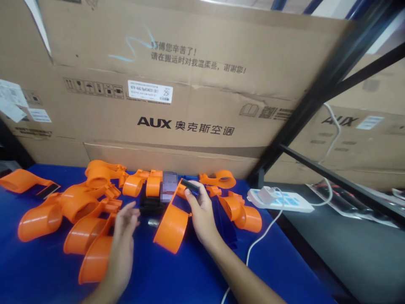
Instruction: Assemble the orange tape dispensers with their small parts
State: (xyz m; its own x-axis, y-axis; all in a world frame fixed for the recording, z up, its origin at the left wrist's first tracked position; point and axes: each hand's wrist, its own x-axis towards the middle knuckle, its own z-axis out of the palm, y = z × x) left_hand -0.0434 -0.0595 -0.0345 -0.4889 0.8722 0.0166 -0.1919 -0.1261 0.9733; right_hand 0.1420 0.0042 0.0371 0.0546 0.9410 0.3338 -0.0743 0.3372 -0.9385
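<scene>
My right hand (202, 211) grips an orange plastic ring-shaped part (172, 228) by its narrow arm. The wide ring hangs down to the left of the hand. A short black piece (190, 186) lies across the arm's upper end, under my thumb. Nothing shows in my left hand (124, 236), whose fingers are loosely bent and apart. It hovers beside several similar orange ring parts (85, 231) on the blue table (148, 274). Behind the held part, a phone (170, 183) stands upright by a black object (151, 204). A small shiny piece (153, 222) lies between my hands.
More orange parts (242, 213) lie to the right. A white power strip (284, 199) with a plugged-in charger (267, 195) rests at the right edge, its white cable (257, 241) crossing the table. Large cardboard boxes (190, 97) and a black metal frame (316, 88) stand behind.
</scene>
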